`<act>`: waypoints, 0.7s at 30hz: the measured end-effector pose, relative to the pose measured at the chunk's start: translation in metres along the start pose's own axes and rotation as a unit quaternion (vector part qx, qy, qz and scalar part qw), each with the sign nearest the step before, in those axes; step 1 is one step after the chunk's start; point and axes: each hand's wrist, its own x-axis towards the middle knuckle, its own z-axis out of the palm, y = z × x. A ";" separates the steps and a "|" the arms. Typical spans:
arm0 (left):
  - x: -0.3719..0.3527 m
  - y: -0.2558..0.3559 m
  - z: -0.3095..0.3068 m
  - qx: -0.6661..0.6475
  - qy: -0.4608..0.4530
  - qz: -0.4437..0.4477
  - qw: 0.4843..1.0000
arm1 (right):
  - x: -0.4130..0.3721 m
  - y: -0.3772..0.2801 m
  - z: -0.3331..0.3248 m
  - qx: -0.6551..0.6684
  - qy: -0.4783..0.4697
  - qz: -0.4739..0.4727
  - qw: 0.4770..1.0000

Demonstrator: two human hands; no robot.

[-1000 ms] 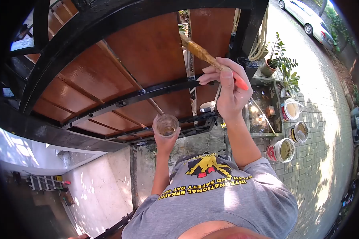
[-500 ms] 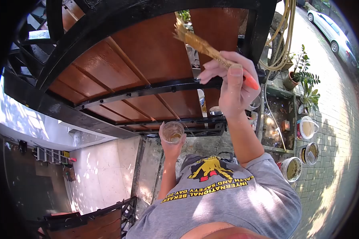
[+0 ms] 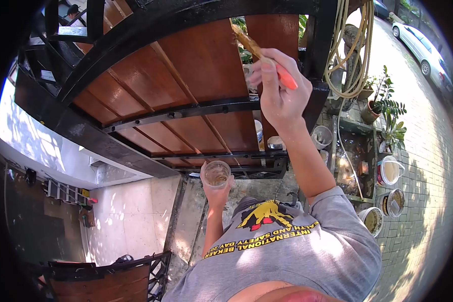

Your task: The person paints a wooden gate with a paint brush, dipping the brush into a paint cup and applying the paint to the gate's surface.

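My right hand [image 3: 286, 93] is raised and closed around a paintbrush [image 3: 246, 41] with an orange-red handle end. The brush's bristles are at the edge of a reddish-brown wooden panel [image 3: 206, 65], beside a narrow gap between boards. Lower down, my left hand [image 3: 217, 195] grips a clear plastic cup [image 3: 217, 174] with a little brownish liquid in its bottom. The cup is upright, close to the lower rail of the black metal frame [image 3: 186, 111] that carries the panels.
A coiled hose [image 3: 343, 60] hangs on the right of the frame. Several buckets, including a white one [image 3: 389, 171], stand on the paving near potted plants [image 3: 371, 111]. A ladder [image 3: 65, 192] lies at the left. Another panelled frame [image 3: 100, 284] is at the bottom left.
My right hand and the brush have moved up and to the left, with the brush turned more steeply. The view has shifted slightly; my left hand still holds the cup.
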 end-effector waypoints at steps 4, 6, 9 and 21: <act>0.000 -0.003 -0.002 0.042 -0.017 0.014 0.999 | 0.024 -0.003 0.005 0.199 0.062 0.077 0.975; -0.001 -0.003 0.003 0.028 -0.022 0.031 0.999 | 0.017 -0.005 0.000 0.150 0.039 0.090 0.984; -0.003 -0.003 0.005 0.019 -0.040 0.031 0.999 | -0.002 -0.003 -0.008 0.063 -0.016 0.142 0.988; -0.005 0.003 0.012 0.018 -0.074 0.035 0.996 | -0.031 0.002 -0.024 0.112 -0.036 0.159 0.980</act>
